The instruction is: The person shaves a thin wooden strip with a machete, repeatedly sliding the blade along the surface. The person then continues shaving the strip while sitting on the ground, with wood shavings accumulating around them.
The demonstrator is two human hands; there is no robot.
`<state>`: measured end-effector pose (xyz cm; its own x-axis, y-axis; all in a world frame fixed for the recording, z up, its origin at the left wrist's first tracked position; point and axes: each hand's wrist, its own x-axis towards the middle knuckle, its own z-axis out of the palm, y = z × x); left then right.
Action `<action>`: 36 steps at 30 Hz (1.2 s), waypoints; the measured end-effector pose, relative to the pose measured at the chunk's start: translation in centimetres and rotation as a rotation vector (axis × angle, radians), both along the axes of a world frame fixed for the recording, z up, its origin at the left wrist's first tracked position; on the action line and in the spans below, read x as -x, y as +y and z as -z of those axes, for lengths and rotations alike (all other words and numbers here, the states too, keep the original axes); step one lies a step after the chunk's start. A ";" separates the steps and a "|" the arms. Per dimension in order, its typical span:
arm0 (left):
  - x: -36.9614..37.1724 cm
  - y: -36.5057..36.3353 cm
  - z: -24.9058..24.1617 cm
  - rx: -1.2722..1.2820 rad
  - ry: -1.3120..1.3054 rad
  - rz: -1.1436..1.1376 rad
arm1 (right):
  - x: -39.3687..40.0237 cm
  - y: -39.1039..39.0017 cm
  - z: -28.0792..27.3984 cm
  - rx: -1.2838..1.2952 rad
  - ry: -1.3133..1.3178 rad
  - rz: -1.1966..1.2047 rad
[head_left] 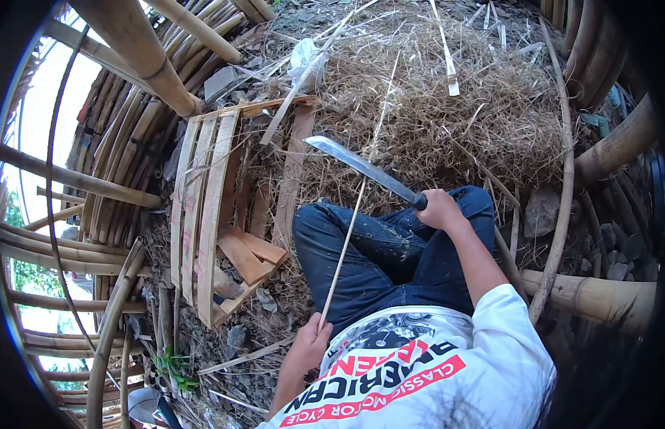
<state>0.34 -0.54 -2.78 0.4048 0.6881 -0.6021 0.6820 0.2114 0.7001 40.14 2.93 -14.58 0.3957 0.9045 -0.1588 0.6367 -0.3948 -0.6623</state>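
My right hand (441, 211) is wrapped round the dark handle of a machete (368, 169), whose long blade points up and to the left. Partway along, the blade crosses a thin bamboo strip (344, 247). Near my left hip, my left hand (310, 345) is closed on the lower end of that strip. From there the strip runs up past my left knee, under the blade, and on over a heap of shavings (447, 107). Small shavings cling to my jeans, and my legs are crossed on the ground.
A slatted wooden crate (206, 207) lies to my left. Thick bamboo poles (136, 53) stand and cross on the left; another bamboo pole (597, 297) reaches in from the right beside a curved stick (561, 179). A white plastic bag (306, 63) lies beyond the crate.
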 end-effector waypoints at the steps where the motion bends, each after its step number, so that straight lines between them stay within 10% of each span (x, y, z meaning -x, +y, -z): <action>1: -0.1 0.1 -0.4 -0.017 0.016 0.006 | -0.6 0.2 -0.5 0.002 0.000 0.003; 9: -0.2 0.5 -0.3 -0.065 -0.028 0.073 | -0.4 1.8 1.2 0.136 -0.094 0.070; 18: 0.8 0.5 0.0 0.428 -0.151 -0.188 | -0.3 2.2 3.6 -0.033 -0.265 0.201; 23: -1.6 0.6 -1.5 -0.230 0.230 0.135 | -0.5 0.4 1.6 -0.002 -0.186 0.010; 36: -2.5 0.6 -3.2 -0.391 0.397 0.196 | 2.5 1.6 -3.1 0.094 -0.032 -0.199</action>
